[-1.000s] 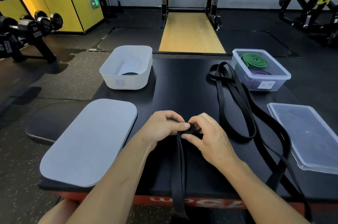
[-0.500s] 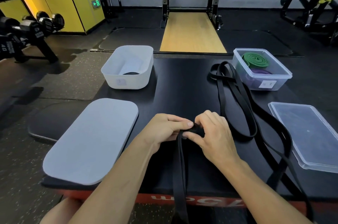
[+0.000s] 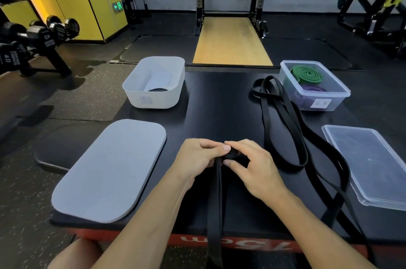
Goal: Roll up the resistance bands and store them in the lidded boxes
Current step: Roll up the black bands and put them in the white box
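Left hand (image 3: 197, 157), right hand (image 3: 250, 164): both pinch coiled end of flat black rubber resistance band (image 3: 216, 202); likely limp, springy; hold coil's rim.

I see matt rubbery black band (image 3: 216, 198); clear glossy plastic box (image 3: 329, 103) w/ lid (image 3: 373, 165); matt grey lid (image 3: 109, 169); wood platform (image 3: 230, 42).
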The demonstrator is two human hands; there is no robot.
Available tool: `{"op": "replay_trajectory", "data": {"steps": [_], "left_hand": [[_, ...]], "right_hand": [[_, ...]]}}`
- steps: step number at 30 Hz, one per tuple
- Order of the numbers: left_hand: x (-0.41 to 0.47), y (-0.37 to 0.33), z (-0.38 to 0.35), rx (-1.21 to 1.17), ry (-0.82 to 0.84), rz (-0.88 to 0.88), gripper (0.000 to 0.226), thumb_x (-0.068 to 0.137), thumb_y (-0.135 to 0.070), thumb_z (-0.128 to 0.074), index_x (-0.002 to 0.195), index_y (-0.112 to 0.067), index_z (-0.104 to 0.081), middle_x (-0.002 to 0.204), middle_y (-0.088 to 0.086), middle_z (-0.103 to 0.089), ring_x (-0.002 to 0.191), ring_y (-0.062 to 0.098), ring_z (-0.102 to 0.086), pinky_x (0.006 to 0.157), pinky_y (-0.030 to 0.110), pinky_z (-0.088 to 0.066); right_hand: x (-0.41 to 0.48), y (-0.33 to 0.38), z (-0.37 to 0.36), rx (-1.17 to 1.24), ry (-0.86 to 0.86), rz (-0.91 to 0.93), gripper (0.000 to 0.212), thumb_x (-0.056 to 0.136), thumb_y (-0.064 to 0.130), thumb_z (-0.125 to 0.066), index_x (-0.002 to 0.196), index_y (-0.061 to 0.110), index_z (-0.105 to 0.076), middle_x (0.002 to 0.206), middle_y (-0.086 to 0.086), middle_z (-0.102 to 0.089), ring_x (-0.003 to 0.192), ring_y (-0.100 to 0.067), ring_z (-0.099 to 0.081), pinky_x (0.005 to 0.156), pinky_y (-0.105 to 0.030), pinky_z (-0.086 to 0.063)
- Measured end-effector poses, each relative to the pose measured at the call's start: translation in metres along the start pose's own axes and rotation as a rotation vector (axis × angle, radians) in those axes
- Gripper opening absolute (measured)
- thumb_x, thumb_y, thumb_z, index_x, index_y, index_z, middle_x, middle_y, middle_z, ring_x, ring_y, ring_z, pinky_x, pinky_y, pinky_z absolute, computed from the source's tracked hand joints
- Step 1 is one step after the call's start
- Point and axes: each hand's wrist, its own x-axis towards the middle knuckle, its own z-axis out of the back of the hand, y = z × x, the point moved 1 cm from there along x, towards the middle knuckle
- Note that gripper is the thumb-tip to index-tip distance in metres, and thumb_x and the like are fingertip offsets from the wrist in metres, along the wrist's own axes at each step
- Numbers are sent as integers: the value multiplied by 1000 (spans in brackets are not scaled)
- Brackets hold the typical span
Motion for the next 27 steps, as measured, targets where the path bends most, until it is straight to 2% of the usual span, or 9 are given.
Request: {"op": "replay_trajectory", "data": {"steps": [4, 7, 11, 13, 16, 19, 20, 24, 27], "left_hand": [[0, 4, -1, -4, -31, -7, 25, 82, -31, -89, 95, -14, -75, 96, 5, -81, 89, 21, -78, 87, 35, -63], [-8, 2, -3, -10, 6, -26, 16, 89, -32, -83, 95, -17, -81, 95, 4, -80, 82, 15, -75, 77, 25, -60], [-12, 1, -7, 4, 45, -32, 11, 90, -30, -81, 99, -28, -85, 99, -2, -81, 94, 19, -76, 97, 45, -61], [-11, 3, -6, 35, 38, -36, 12, 90, -28, -81, 101, -27, -85, 101, -4, -81, 100, 17, -76, 101, 51, -58], [-5, 2, 1, 52, 49, -34, 12, 91, -25, -80, 102, -22, -85, 100, -1, -81, 102, 17, -76, 102, 49, -58], [0, 2, 11, 49, 50, 3, 16, 90, -27, -81, 103, -18, -84, 100, 1, -81, 102, 17, -76, 102, 46, -58], [0, 1, 12, 42, 69, 8, 15, 91, -25, -80, 103, -17, -84, 100, 1, -82, 101, 17, -77, 100, 42, -59], [-2, 1, 9, 49, 97, 3, 18, 92, -23, -79, 109, -17, -82, 100, 0, -81, 96, 12, -77, 85, 27, -57], [0, 3, 7, 36, 36, 20, 38, 84, -30, -87, 119, -25, -73, 97, 3, -81, 91, 13, -77, 77, 26, -57]], "right_hand": [[0, 4, 1, -4, -42, -46, 30, 80, 23, -87, 103, 30, -69, 92, 19, -61, 94, -6, -58, 80, -21, -47], [0, 5, 2, 2, -83, -120, 34, 74, 31, -91, 91, 31, -61, 88, 15, -58, 89, -6, -56, 72, -16, -44], [1, 5, 2, 5, -137, -139, 43, 67, 37, -93, 84, 27, -55, 85, 13, -55, 86, -7, -52, 71, -20, -44], [1, 2, 0, -37, -116, -99, 45, 66, 39, -93, 84, 26, -53, 84, 14, -53, 85, -8, -51, 70, -23, -45], [1, -2, 0, -10, -16, -94, 46, 67, 44, -91, 94, 35, -55, 90, 15, -55, 91, -7, -54, 76, -27, -49], [1, -5, 2, 56, 130, -63, 66, 76, 47, -82, 135, 48, -53, 99, 16, -55, 101, -10, -57, 89, -31, -50], [1, -5, 2, 54, 157, -34, 69, 80, 46, -78, 143, 48, -50, 100, 16, -53, 102, -12, -57, 91, -33, -51], [3, -6, 0, 57, 106, 0, 52, 85, 32, -82, 134, 39, -65, 98, 14, -54, 98, -12, -59, 85, -42, -54], [2, -3, 0, 31, 32, -9, 47, 79, 30, -88, 122, 36, -72, 94, 15, -55, 96, -10, -59, 83, -39, -53]]}}
